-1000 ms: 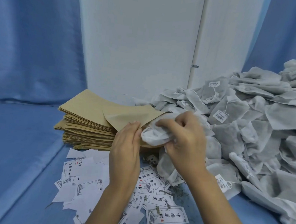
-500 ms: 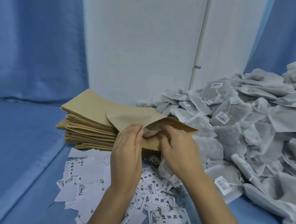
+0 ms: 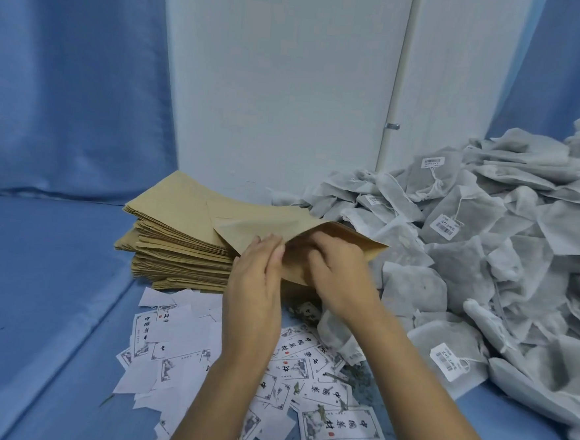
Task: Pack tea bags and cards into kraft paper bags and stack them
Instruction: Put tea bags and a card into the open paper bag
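One kraft paper bag (image 3: pixel 257 224) lies open on top of the tall kraft bag stack (image 3: pixel 177 246), its mouth facing me. My left hand (image 3: pixel 253 286) pinches the bag's upper lip and holds it up. My right hand (image 3: pixel 339 275) reaches into the mouth with curled fingers, its fingertips hidden inside. The tea bag it carries is out of sight within the bag. Printed cards (image 3: pixel 336 425) lie scattered on the blue cloth under my forearms. A big heap of white tea bags (image 3: pixel 484 267) with barcode tags fills the right side.
A white panel (image 3: pixel 283 99) stands behind the stack, with blue curtain on both sides. Loose tea crumbs (image 3: pixel 360 379) lie among the cards. Bare blue cloth (image 3: pixel 43 288) stretches to the left of the stack.
My right hand has pushed the white tea bag from in front of the kraft bag into its mouth, so the tea bag is no longer visible. My left hand has kept hold of the lip.
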